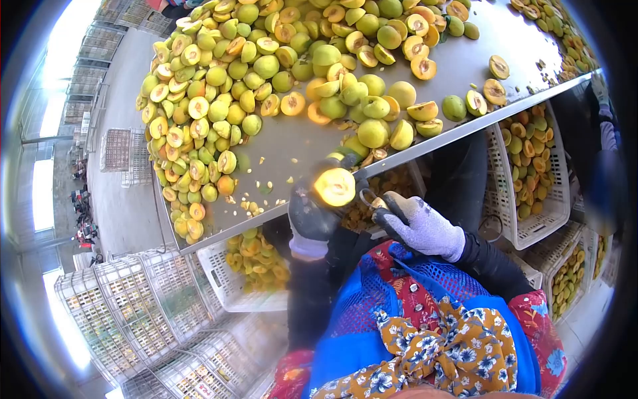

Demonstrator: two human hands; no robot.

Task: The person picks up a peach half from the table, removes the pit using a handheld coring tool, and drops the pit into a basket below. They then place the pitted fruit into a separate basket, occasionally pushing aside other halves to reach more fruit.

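My left hand [311, 216], in a purple glove with a dark coated palm, is closed on a halved peach [334, 187]. Its yellow cut face is turned up towards me, near the table's metal edge. In the same kind of glove, my right hand [420, 225] is wrapped round a small tool with a metal loop [365, 197] at its tip and a light handle. That loop is close to the peach half's right side. Beyond both hands, a heap of whole and halved yellow-green peaches [266, 66] covers much of the steel table [276, 151].
Loose pale stones [256, 205] lie on the table near its edge. Below the edge stand a white crate of peach pieces [226, 282] and another filled crate [508, 199] at right. Stacked crates [123, 302] rise at left. Another person's sleeve [607, 133] shows at far right.
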